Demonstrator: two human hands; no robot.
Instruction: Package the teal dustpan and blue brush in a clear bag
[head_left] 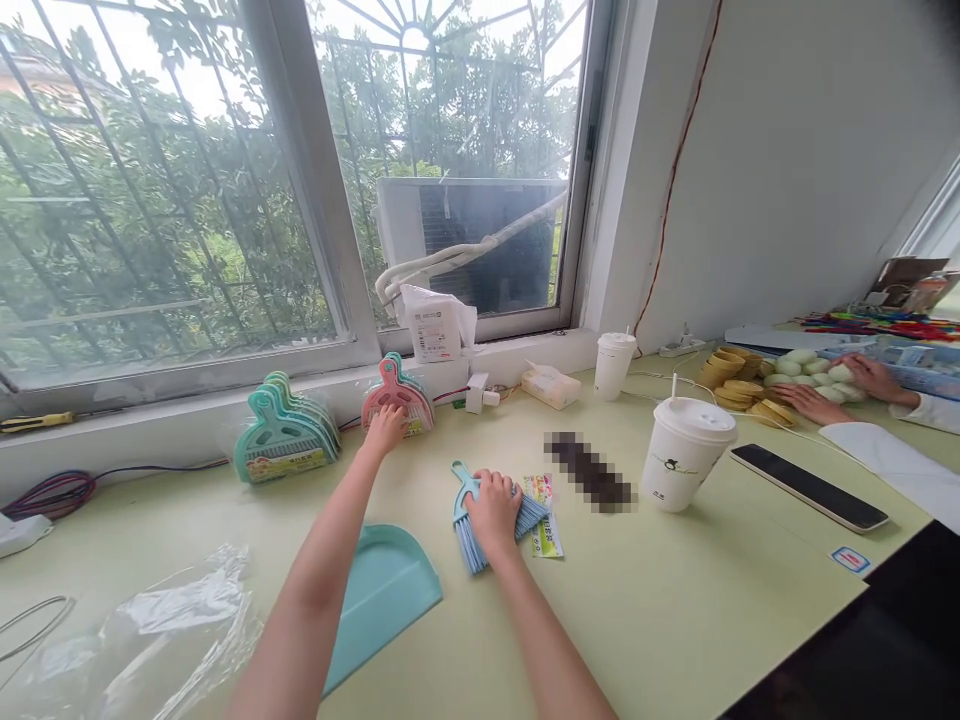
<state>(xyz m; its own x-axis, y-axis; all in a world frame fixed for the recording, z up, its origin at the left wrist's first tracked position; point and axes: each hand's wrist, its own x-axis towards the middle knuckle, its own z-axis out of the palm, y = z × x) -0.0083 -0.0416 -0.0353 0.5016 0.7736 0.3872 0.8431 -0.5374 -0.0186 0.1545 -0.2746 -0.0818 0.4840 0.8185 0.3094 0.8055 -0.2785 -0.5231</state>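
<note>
My left hand (386,428) reaches to the window side of the table, its fingers on a pink mini dustpan and brush set (391,383) standing against the wall. Left of that stands a stack of green mini dustpan and brush sets (289,430). My right hand (495,508) closes over a blue hand brush (470,540) lying on the table; its middle is hidden under my fingers. A printed label card (548,530) lies beside the brush. Below my left forearm, and partly covered by it, is a loose turquoise dustpan (394,580).
Clear plastic wrapping (180,620) lies at the left. A large white cup (686,455), a smaller cup (615,365) and a phone (810,487) are on the right. Another person's hands (814,405) touch pale round items (799,370) at the far right.
</note>
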